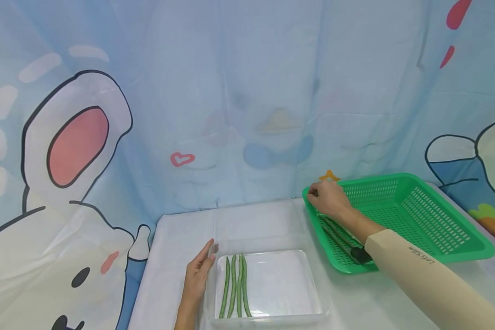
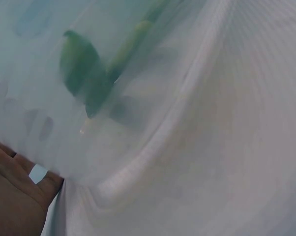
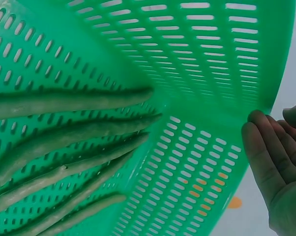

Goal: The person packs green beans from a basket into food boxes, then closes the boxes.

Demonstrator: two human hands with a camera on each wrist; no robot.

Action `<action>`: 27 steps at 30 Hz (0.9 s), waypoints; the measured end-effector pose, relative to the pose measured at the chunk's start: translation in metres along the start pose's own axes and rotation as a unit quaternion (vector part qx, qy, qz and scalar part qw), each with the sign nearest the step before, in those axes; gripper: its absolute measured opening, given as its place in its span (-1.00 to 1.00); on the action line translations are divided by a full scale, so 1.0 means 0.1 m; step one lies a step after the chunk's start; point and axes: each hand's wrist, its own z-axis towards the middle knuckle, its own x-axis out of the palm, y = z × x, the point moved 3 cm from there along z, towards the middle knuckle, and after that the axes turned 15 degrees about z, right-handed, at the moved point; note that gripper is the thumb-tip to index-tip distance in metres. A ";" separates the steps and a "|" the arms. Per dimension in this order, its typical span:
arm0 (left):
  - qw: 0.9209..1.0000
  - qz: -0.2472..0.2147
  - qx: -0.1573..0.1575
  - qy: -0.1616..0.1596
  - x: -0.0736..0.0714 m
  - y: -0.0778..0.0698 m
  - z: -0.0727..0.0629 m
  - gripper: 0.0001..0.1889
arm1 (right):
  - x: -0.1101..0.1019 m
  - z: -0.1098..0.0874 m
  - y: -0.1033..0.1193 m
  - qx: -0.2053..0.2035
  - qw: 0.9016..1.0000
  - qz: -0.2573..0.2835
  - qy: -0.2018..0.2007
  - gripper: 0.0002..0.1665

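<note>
My left hand [image 1: 195, 277] grips the left wall of a clear plastic box [image 1: 268, 316], its thumb near the rim. Several green beans [image 1: 233, 286] lie side by side, lengthwise, at the left of the box floor. My right hand [image 1: 330, 198] is over the far left corner of a green basket [image 1: 437, 201]. In the right wrist view its fingers [image 3: 271, 152] are loosely bent beside the basket rim, thumb apart, and no bean shows between them. Whether they touch the rim I cannot tell. Several more beans [image 3: 74, 128] lie on the basket's slotted floor, below that hand.
Both containers stand on a white-covered table [image 1: 181, 229], the basket to the right of the box and farther back. Behind them hangs a blue cartoon-printed curtain [image 1: 231, 91]. A dark round object [image 1: 360, 255] sits at my right wrist, over the basket's near edge.
</note>
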 end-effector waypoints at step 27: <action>1.000 -0.006 0.010 0.000 0.00 0.02 0.00 -0.49 | 0.01 0.04 -0.33 0.082 0.990 -0.065 0.097 -0.64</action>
